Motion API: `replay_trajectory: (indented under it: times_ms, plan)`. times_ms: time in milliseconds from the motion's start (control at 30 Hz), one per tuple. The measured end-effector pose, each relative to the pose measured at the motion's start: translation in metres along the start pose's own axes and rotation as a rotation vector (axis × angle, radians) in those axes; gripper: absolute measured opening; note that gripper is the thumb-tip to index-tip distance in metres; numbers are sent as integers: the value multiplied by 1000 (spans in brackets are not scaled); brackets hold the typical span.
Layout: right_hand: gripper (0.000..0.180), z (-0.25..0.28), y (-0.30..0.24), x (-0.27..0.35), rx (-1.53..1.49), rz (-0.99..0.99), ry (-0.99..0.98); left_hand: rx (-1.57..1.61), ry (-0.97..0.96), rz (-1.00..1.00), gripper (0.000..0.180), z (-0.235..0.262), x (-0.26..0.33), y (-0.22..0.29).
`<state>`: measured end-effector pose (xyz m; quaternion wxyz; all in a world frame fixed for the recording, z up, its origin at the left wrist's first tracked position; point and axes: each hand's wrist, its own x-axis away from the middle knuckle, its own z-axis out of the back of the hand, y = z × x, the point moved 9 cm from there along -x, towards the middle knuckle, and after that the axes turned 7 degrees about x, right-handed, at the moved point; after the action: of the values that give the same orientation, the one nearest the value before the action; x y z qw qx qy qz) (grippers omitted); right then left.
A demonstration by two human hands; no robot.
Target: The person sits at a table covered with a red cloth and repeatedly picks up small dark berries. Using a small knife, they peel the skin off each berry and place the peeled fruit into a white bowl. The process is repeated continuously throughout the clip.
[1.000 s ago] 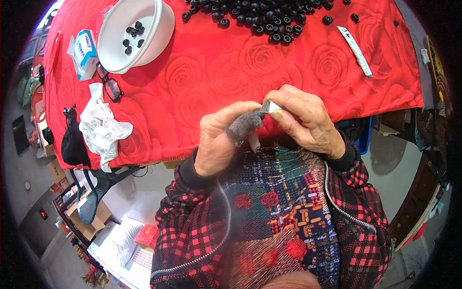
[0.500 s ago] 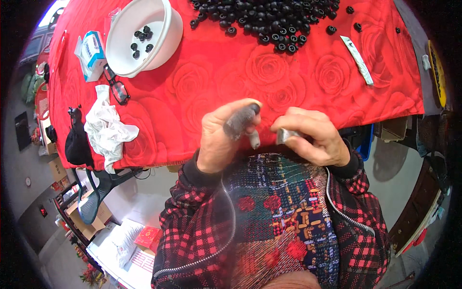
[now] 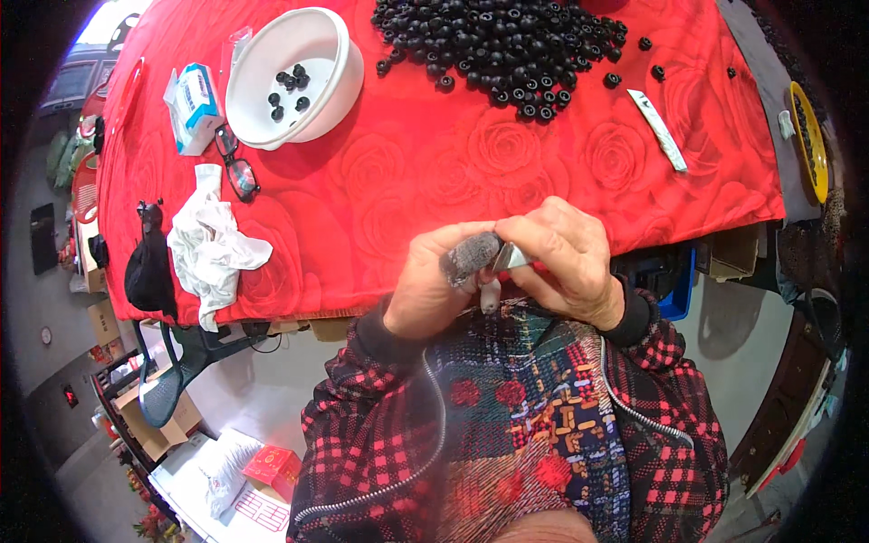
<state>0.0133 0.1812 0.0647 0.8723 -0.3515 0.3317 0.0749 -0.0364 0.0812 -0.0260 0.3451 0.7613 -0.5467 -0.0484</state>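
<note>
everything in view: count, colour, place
tablecloth: 1, red, centre
bowl: 1, white, upper left
black parts: too many to count, heaped top, some in bowl
carton: 1, blue-white, left of bowl
glasses: 1, black, below carton
cloth: 1, white, left
bundle: 1, black, far left
packet: 1, white, right
tray: 1, yellow, far right
bin: 1, blue, right
chair: 1, dark, lower left
boxes: several, red, brown, lower left
blade: 1, silver, centre
grey piece: 1, centre
jacket: 1, red-black check, bottom
left hand: 1, at grey piece
right hand: 1, holding blade
</note>
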Motion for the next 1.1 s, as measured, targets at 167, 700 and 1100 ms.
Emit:
replay_trajectory:
  times_ms: [167,700,1100]
  plan:
    - [42,0,-6,7,69,44,11,-257,15,-117,30,-7,3,10]
    - [37,15,11,10,166,-64,-10,-518,382,-534,21,16,20,99]
    - [34,15,48,17,275,-197,1,-1584,720,-1194,22,1,9,236]
